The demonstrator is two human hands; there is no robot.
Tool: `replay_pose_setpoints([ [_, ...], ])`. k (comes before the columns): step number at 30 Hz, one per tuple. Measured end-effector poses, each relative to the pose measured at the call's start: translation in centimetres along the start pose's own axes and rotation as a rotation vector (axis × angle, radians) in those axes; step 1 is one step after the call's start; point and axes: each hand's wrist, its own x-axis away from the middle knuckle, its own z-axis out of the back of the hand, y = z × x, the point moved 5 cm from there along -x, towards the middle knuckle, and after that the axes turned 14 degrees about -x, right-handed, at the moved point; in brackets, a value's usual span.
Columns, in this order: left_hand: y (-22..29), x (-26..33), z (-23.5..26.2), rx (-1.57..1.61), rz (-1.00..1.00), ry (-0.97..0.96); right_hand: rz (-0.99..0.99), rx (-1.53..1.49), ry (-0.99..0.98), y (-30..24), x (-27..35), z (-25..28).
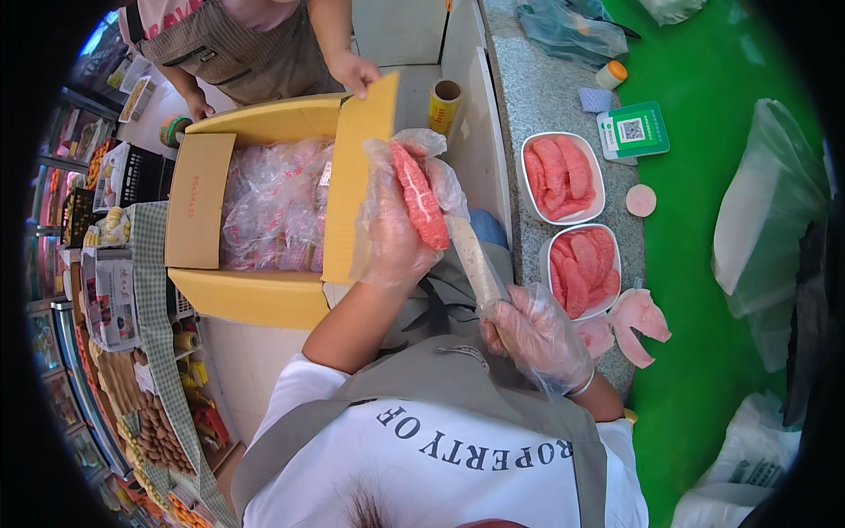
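My left hand (385, 231), in a clear plastic glove, is closed around a peeled red pomelo segment (419, 198) with white membrane streaks. My right hand (539, 336), gloved too, grips the handle of a knife (476, 260). Its broad pale blade points up and away, its far end beside the segment and the left fingers. To the right, on the grey stone counter (537, 106), stand a far white tub (525, 204) and a near white tub (616, 304), both filled with red pomelo segments. Pieces of pomelo peel (641, 324) lie beside the near one.
A co-worker's hand (354, 72) holds the flap of an open cardboard box (246, 299) of plastic-wrapped goods at left. A yellow roll (444, 106) stands beyond my hands. A green code stand (634, 130), white-orange bottle (611, 75) and plastic bags (572, 31) occupy the right side.
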Motion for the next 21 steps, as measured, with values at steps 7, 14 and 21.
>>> replay_pose_setpoints([
  [7,0.4,0.0,-0.2,-0.039,0.010,0.010,0.039,0.094,-0.034,0.5,0.0,0.2],
  [14,0.3,0.9,0.1,-0.189,-0.021,0.099,0.051,0.096,-0.016,0.1,0.3,0.2],
  [21,0.6,1.2,0.1,-0.278,-0.049,0.131,0.028,0.257,0.056,-0.9,0.8,0.3],
])
